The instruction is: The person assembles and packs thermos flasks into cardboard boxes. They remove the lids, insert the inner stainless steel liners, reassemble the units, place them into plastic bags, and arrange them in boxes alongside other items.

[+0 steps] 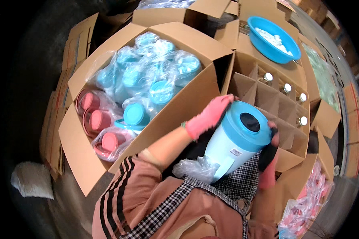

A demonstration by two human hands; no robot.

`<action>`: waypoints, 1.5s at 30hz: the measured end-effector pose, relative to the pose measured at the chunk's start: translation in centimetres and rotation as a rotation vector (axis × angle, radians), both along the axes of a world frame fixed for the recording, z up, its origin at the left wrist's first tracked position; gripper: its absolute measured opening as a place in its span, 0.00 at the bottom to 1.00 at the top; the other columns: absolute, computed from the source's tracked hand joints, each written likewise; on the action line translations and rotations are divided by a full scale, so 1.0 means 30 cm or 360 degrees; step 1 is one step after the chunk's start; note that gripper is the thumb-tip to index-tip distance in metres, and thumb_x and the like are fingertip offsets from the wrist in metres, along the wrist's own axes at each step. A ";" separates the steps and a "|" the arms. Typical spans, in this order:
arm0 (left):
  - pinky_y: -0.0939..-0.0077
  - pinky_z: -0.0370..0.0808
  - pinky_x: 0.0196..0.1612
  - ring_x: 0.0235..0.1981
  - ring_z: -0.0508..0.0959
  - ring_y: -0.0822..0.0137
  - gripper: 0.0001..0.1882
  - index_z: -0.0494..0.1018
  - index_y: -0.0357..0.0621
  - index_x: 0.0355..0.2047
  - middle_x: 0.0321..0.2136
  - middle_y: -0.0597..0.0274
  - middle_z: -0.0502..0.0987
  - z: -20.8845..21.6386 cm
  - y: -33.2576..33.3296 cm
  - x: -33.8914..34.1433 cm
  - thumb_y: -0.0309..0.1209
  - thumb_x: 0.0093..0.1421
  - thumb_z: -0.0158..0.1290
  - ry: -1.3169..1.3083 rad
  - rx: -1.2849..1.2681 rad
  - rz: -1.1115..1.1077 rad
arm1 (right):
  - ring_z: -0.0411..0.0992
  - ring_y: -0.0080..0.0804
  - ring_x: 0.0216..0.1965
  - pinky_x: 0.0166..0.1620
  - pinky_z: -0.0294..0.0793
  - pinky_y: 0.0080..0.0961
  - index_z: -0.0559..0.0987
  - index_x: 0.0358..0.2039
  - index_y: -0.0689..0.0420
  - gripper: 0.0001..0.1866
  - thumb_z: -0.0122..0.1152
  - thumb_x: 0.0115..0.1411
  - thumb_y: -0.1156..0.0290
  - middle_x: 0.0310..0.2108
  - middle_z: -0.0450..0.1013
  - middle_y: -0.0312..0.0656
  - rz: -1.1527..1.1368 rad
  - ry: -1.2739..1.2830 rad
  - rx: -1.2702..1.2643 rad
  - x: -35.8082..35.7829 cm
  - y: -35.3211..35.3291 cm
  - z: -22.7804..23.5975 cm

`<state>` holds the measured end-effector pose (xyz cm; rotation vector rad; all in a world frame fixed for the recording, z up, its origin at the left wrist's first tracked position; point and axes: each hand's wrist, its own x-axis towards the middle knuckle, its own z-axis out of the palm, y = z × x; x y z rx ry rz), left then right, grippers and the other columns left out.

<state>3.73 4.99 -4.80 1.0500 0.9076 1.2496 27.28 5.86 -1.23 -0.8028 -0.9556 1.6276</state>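
Note:
A pale blue jug [234, 153] with a darker blue lid [237, 123] is held between both hands, tilted in front of my body. On the lid sits a black oval, and a small white label is stuck to the side. My left hand [208, 118], in a pink glove, grips the lid's left edge. My right hand [270, 149], in a pink and black glove, holds the jug's right side; its fingers are partly hidden. The jug's handle [224, 169] points toward me. Crumpled clear plastic [197, 167] lies against the jug near the handle.
Left, an open carton [183, 119] holds several plastic-wrapped blue jugs [133, 77] and pink jugs [101, 120]. Right, a divided carton [279, 155] contains silver-capped bottles [286, 88]. Beyond stands a blue basin [267, 53] of small white pieces. Pink plastic-wrapped items [305, 199] fill another carton.

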 end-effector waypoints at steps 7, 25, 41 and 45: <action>0.66 0.65 0.48 0.44 0.69 0.48 0.20 0.63 0.36 0.45 0.41 0.42 0.68 0.125 -0.142 0.192 0.35 0.55 0.47 0.1110 0.0692 0.1021 | 0.64 0.25 0.38 0.42 0.64 0.23 0.69 0.41 0.58 0.22 0.42 0.60 0.52 0.35 0.64 0.35 -0.0131 -0.0073 0.0014 0.073 0.095 -0.019; 0.76 0.58 0.54 0.50 0.64 0.68 0.32 0.56 0.36 0.55 0.49 0.57 0.64 0.120 -0.116 0.123 0.48 0.58 0.44 0.0248 0.0257 0.0367 | 0.62 0.33 0.49 0.50 0.60 0.28 0.66 0.49 0.63 0.22 0.46 0.59 0.61 0.47 0.64 0.45 -0.0083 -0.0987 0.0440 0.061 0.012 0.072; 0.76 0.63 0.51 0.45 0.68 0.70 0.38 0.63 0.32 0.48 0.44 0.57 0.70 -0.035 -0.073 0.079 0.58 0.54 0.42 -0.0468 -0.0007 -0.0382 | 0.66 0.33 0.27 0.34 0.68 0.28 0.69 0.27 0.56 0.08 0.54 0.50 0.67 0.26 0.68 0.40 0.1859 -0.2355 0.2264 -0.093 0.075 0.362; 0.78 0.64 0.49 0.43 0.69 0.72 0.36 0.63 0.31 0.48 0.42 0.58 0.71 -0.060 -0.058 0.041 0.55 0.55 0.43 -0.0426 -0.0015 -0.0397 | 0.67 0.36 0.26 0.30 0.68 0.27 0.69 0.25 0.58 0.07 0.53 0.50 0.68 0.23 0.67 0.42 0.1344 -0.2420 0.0429 -0.181 0.034 0.376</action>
